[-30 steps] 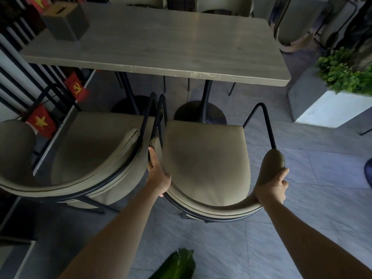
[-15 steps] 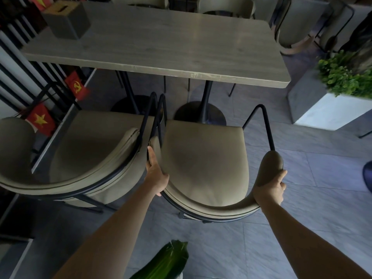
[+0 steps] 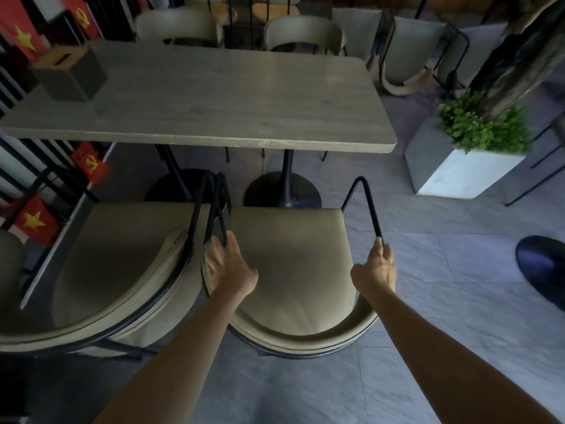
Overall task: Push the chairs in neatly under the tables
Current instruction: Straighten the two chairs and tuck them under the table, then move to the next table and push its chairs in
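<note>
A beige padded chair (image 3: 293, 264) with a black metal frame stands in front of me, facing the grey wooden table (image 3: 229, 99), its seat short of the table's near edge. My left hand (image 3: 229, 267) grips the left armrest where the black rod meets the padding. My right hand (image 3: 376, 270) is closed around the end of the right armrest. A second, matching chair (image 3: 122, 258) stands right beside it on the left, their armrest rods almost touching. Two more chairs (image 3: 180, 26) sit at the table's far side.
A dark tissue box (image 3: 70, 71) sits on the table's left end. A white planter (image 3: 458, 169) with green leaves stands on the floor to the right. Black railings with red flags (image 3: 33, 221) run along the left. A dark round object (image 3: 544, 267) lies far right.
My hands have slid forward along the armrests toward the black rods. The view has lifted, showing more of the table's far side; the chair sits lower in view.
</note>
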A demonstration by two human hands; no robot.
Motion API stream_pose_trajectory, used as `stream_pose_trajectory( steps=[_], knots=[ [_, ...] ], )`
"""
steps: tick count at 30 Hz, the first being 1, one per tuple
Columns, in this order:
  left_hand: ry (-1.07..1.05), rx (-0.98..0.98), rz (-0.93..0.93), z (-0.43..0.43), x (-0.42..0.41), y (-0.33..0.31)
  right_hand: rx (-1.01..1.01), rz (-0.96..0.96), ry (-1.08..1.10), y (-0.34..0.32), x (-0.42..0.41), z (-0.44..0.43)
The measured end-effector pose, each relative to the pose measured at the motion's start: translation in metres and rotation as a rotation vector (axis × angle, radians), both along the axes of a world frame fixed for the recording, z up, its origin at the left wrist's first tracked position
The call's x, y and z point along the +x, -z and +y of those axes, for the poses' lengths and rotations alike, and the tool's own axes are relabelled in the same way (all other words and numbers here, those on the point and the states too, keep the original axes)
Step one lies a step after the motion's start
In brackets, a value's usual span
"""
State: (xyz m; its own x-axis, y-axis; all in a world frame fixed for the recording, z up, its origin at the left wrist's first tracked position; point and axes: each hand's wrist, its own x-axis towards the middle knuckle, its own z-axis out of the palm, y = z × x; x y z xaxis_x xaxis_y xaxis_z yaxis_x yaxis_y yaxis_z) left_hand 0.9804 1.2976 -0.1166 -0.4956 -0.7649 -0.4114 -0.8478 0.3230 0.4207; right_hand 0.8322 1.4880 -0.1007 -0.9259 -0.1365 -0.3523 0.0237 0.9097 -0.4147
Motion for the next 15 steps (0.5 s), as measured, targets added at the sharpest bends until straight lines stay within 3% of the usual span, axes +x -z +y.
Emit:
stream_pose_trajectory(
  steps=[8,15],
  knots=[
    [0.195,0.085,0.357,0.054,-0.153,-0.096,-0.440,0.005,-0.082,-0.099,-0.082,-0.009],
    [0.168,0.028,0.577,0.105,-0.289,-0.161,-0.562,0.016,-0.127,-0.147,-0.210,0.041]
  ],
)
